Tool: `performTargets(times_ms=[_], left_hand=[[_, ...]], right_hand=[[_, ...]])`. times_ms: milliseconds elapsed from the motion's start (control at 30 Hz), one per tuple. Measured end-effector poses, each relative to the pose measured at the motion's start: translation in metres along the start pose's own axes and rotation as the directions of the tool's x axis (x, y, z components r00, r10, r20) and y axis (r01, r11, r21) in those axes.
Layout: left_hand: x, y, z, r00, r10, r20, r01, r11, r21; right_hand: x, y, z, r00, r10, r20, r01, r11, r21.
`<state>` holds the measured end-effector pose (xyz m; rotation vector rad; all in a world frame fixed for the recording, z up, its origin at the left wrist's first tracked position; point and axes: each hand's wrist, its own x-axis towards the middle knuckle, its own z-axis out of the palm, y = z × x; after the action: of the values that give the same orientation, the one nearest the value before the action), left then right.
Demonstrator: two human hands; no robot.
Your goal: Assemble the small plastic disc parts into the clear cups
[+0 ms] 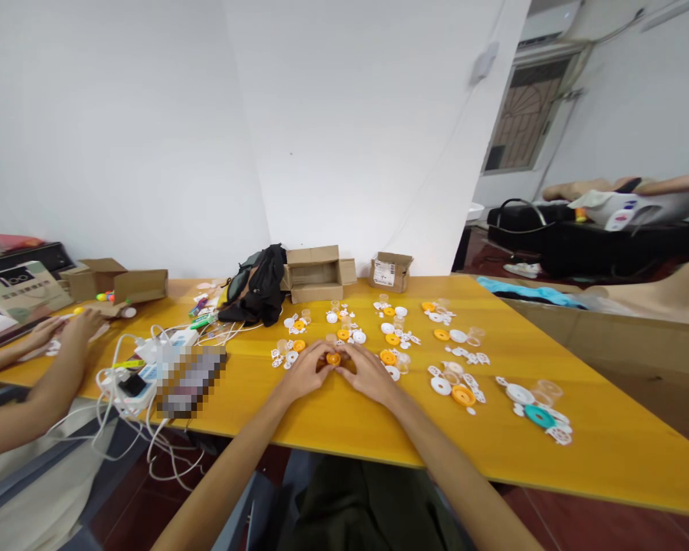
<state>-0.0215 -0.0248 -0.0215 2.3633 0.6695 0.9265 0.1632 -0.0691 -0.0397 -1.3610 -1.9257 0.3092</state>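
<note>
Near the middle of the table, my left hand (307, 371) and my right hand (367, 373) meet around a small round orange plastic piece (333, 358). Fingers and thumbs of both hands are closed on its sides. Grouped sets of plastic parts lie about the hands. Closest to my right hand are an orange disc (388, 357), a white disc (393, 373) and a clear cup (403, 362). Left of my left hand are another white disc (292, 357) and white perforated pieces (277, 358). A teal disc (540, 416) belongs to the group farthest right.
An open cardboard box (315, 279), a smaller carton (390, 272) and a black backpack (257, 287) stand along the wall. On the left are a power strip with tangled white cables (149, 383) and a blurred-out object (192, 383). A co-worker's hands (69, 333) work farther left.
</note>
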Motion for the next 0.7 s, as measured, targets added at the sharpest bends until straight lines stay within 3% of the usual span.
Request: performTargets(times_ms=[700], left_hand=[[-0.0014, 0.0017, -0.0002, 0.997, -0.075, 0.009, 0.074, 0.993, 0.091]], right_hand=[[-0.0002, -0.0022, -0.001, 0.997, -0.048, -0.055, 0.05, 0.998, 0.033]])
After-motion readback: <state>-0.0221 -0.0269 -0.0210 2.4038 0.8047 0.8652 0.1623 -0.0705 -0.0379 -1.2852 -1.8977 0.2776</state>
